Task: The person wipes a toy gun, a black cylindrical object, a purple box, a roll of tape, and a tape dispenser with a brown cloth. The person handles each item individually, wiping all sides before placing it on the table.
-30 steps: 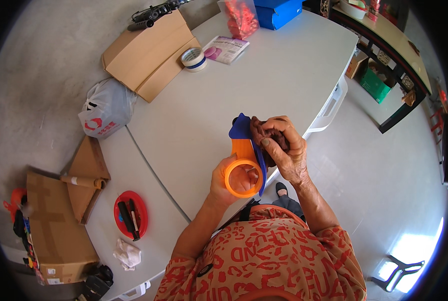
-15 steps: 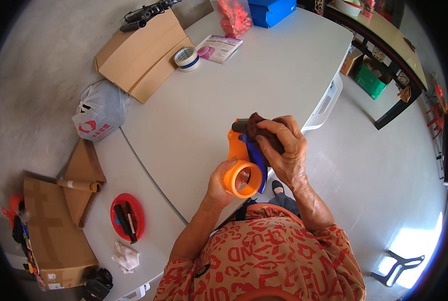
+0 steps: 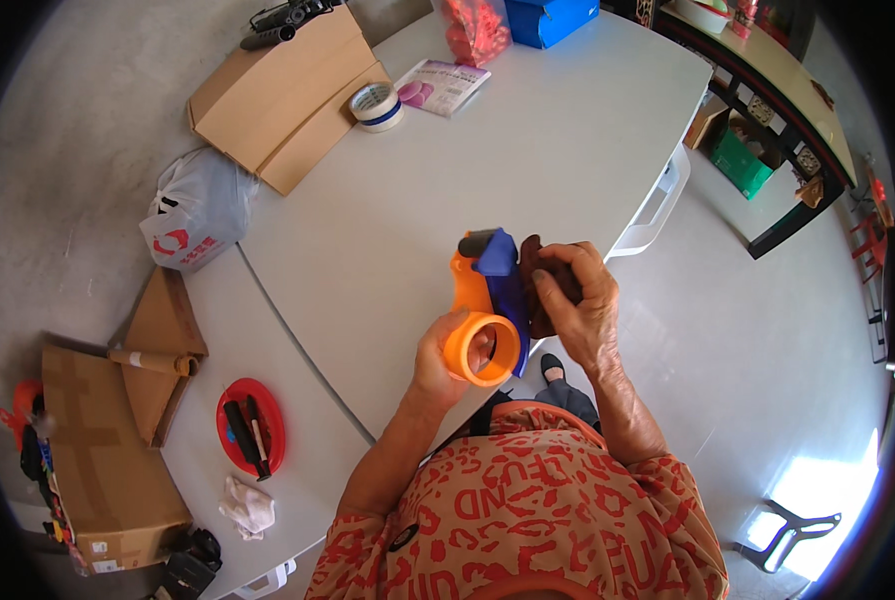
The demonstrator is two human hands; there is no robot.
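1. I saw the left hand (image 3: 445, 352) closed around the orange core wheel of the tape dispenser (image 3: 487, 300), gripping it from the 9 o'clock side and holding it up over the near edge of the table (image 3: 387, 220).
2. The right hand (image 3: 582, 300) was closed at the dispenser's 3 o'clock side, pinching a dark brown piece (image 3: 537, 270) against the blue guard; I could not tell what that piece was.
3. The wheel looked bare, with no roll on it, so I judged the step to be readying or threading the dispenser.
4. A tape roll (image 3: 377, 105) lay well away at 11 o'clock, beside the flat cardboard (image 3: 277, 90) and a booklet (image 3: 442, 85).
5. To my mind the next move called for a steady left grip while the right fingers worked the brown piece free or into place near the roller.
6. A red tray (image 3: 252, 425) with markers sat at 8 o'clock, untouched.
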